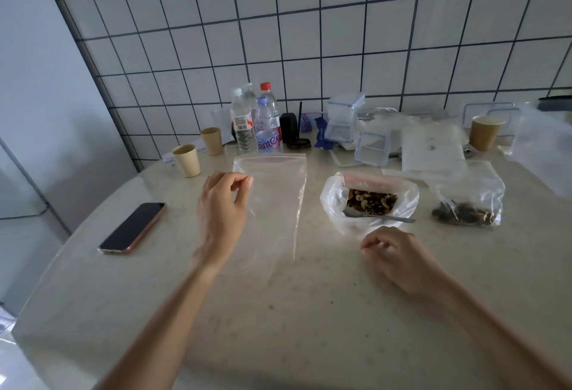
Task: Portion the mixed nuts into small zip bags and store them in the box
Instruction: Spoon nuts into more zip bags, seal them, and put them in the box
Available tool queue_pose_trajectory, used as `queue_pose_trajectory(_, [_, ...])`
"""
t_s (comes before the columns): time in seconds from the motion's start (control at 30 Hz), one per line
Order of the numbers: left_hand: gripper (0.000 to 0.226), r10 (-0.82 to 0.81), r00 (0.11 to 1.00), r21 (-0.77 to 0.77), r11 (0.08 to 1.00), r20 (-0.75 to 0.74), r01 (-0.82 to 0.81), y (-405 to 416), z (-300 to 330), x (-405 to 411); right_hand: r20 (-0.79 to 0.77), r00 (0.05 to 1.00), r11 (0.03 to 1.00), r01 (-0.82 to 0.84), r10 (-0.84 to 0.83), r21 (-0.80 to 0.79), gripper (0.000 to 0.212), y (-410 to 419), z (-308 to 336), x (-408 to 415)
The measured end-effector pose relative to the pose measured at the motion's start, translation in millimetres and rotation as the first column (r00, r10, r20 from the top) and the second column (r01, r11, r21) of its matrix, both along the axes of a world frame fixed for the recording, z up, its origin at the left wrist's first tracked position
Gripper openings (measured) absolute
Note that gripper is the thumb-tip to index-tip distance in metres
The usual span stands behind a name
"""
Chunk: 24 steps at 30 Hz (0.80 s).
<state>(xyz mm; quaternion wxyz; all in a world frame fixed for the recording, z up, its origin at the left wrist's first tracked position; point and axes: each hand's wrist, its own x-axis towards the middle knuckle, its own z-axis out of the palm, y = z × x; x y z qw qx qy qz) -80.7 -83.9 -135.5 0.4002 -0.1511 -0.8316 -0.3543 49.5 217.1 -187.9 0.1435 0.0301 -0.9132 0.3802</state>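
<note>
The left hand [221,204] hovers at the left edge of an empty zip bag [272,200] lying flat on the desk [278,312]; its grip looks pinched near the bag's edge, though whether it holds the film I cannot tell. The right hand [399,256] sits loosely curled, holding nothing, just short of the spoon [380,217] resting in the open nut bag [370,200].

The step looks like opening the empty bag. Best to pinch one lip near the zip and lift so the mouth gapes towards the nuts, then take the spoon.

One filled bag [467,207] lies to the right; clip boxes [371,145] stand behind. The phone [133,227] and cup [186,160] crowd the left; the near desk gives room.
</note>
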Motion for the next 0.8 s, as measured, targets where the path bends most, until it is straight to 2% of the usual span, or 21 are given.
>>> queue_pose_trajectory(0.1, [0.007, -0.082, 0.988, 0.002, 0.997, -0.129, 0.083, 17.3, 17.7, 20.6, -0.015, 1.0, 0.971, 0.017, -0.022, -0.237, 0.014, -8.3, 22.1, -5.1])
queue_pose_trajectory(0.17, [0.008, -0.129, 0.977, -0.008, 0.992, -0.169, 0.13, 31.5, 25.0, 34.7, -0.026, 1.0, 0.902, -0.013, 0.002, -0.432, 0.009, -16.0, 45.3, -6.5])
queue_pose_trajectory(0.23, [0.009, -0.172, 0.966, -0.027, 0.985, -0.193, 0.17, 45.5, 27.9, 47.8, -0.037, 0.999, 0.816, -0.046, 0.031, -0.577, 0.036, -20.8, 65.4, -8.2])
queue_pose_trajectory(0.27, [0.009, -0.196, 0.959, -0.041, 0.981, -0.205, 0.191, 51.8, 27.9, 53.1, -0.03, 0.999, 0.783, -0.042, 0.029, -0.62, 0.043, -22.7, 74.1, -8.6])
queue_pose_trajectory(0.4, [0.009, -0.303, 0.937, -0.089, 0.952, -0.175, 0.292, 72.2, 25.9, 66.6, -0.024, 0.996, 0.665, 0.041, -0.088, -0.746, 0.018, -26.6, 92.6, -7.9])
queue_pose_trajectory(0.5, [0.018, -0.349, 0.935, -0.029, 0.937, -0.063, 0.348, 82.3, 27.9, 74.8, -0.034, 0.992, 0.647, 0.055, -0.125, -0.761, 0.018, -22.6, 96.7, -3.1])
queue_pose_trajectory(0.57, [0.029, -0.404, 0.912, 0.18, 0.905, 0.068, 0.387, 86.7, 35.9, 78.1, -0.052, 0.991, 0.643, 0.037, -0.119, -0.765, 0.019, -17.0, 97.8, 2.7])
queue_pose_trajectory(0.63, [0.037, -0.477, 0.847, 0.407, 0.839, 0.233, 0.361, 89.1, 48.8, 74.1, -0.084, 0.991, 0.643, 0.004, -0.105, -0.765, 0.021, -11.8, 98.4, 8.1])
queue_pose_trajectory(0.67, [0.043, -0.508, 0.798, 0.472, 0.818, 0.324, 0.33, 89.6, 57.1, 70.6, -0.095, 0.991, 0.658, -0.008, -0.097, -0.753, 0.022, -10.2, 98.7, 10.4])
queue_pose_trajectory(0.73, [0.054, -0.557, 0.688, 0.509, 0.804, 0.466, 0.306, 90.4, 72.3, 66.2, -0.107, 0.99, 0.708, -0.011, -0.091, -0.706, 0.025, -9.0, 99.2, 13.3])
queue_pose_trajectory(0.8, [0.056, -0.577, 0.624, 0.499, 0.804, 0.526, 0.323, 92.4, 82.0, 68.2, -0.109, 0.988, 0.754, 0.013, -0.112, -0.656, 0.026, -9.9, 101.8, 15.1])
